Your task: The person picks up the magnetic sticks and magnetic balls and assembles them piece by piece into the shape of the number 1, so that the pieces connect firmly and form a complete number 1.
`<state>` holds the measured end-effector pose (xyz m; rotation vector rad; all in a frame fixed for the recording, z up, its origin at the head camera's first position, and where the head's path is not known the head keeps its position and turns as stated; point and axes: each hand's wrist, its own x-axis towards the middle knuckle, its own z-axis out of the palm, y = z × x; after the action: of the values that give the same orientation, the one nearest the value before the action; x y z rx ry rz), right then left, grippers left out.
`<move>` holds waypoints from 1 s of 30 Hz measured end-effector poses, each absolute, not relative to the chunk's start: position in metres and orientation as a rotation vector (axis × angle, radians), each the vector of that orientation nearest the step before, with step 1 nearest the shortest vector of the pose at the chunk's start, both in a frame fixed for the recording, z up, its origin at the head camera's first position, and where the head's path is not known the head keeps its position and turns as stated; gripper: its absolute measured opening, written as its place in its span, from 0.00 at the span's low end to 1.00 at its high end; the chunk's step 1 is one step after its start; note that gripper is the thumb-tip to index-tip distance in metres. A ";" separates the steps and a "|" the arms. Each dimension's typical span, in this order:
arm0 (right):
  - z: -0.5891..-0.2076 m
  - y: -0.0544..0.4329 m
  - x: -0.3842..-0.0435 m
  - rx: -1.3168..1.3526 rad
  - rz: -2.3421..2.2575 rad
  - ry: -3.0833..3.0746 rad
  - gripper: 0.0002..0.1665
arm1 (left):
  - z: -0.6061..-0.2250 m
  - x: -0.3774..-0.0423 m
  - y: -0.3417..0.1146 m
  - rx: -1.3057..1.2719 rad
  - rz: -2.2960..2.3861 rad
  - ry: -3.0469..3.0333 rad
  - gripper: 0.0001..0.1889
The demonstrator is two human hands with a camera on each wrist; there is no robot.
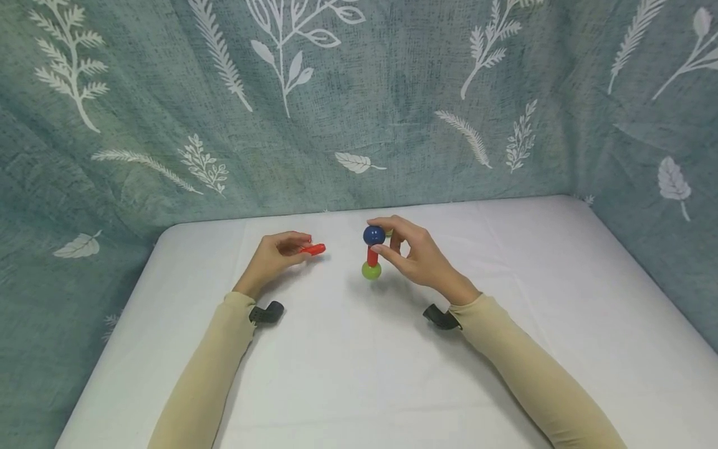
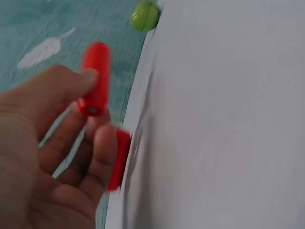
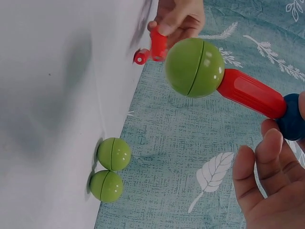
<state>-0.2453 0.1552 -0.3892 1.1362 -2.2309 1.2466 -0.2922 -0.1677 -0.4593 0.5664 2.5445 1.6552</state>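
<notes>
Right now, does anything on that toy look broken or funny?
Nothing stands out. The blue ball, red stick and green ball in the right hand line up neatly; that ball's thin line is probably a seam, not a crack.

In the head view's centre, a dark blue ball (image 1: 374, 235), a red rod (image 1: 373, 257), a lime-green ball (image 1: 371, 270); two more red rods (image 2: 98, 62) in the left wrist view's left half; two green balls (image 3: 114, 154), dark-seamed, lower left in the right wrist view; beige sleeves (image 1: 193, 380), black wrist cameras (image 1: 267, 313), white tablecloth (image 1: 348, 374); grey-green curtain (image 1: 392, 106) with white leaf prints across the head view's top.
</notes>
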 end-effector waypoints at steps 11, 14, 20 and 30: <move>-0.384 0.158 -0.245 1.112 1.246 -2.213 0.27 | -0.459 -0.273 -0.096 0.728 1.823 2.179 0.25; -0.382 0.158 -0.245 1.113 1.236 -2.190 0.27 | -0.462 -0.268 -0.087 0.768 1.764 2.193 0.22; -0.375 0.159 -0.244 1.122 1.232 -2.159 0.28 | -0.467 -0.264 -0.077 0.921 1.706 2.179 0.15; -0.374 0.159 -0.243 1.126 1.228 -2.182 0.27 | -0.471 -0.261 -0.068 0.970 1.618 2.276 0.12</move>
<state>-0.2426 0.1586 -0.3744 1.1261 -2.1816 1.2279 -0.2615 -0.0682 -0.4715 0.9701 2.2761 1.6180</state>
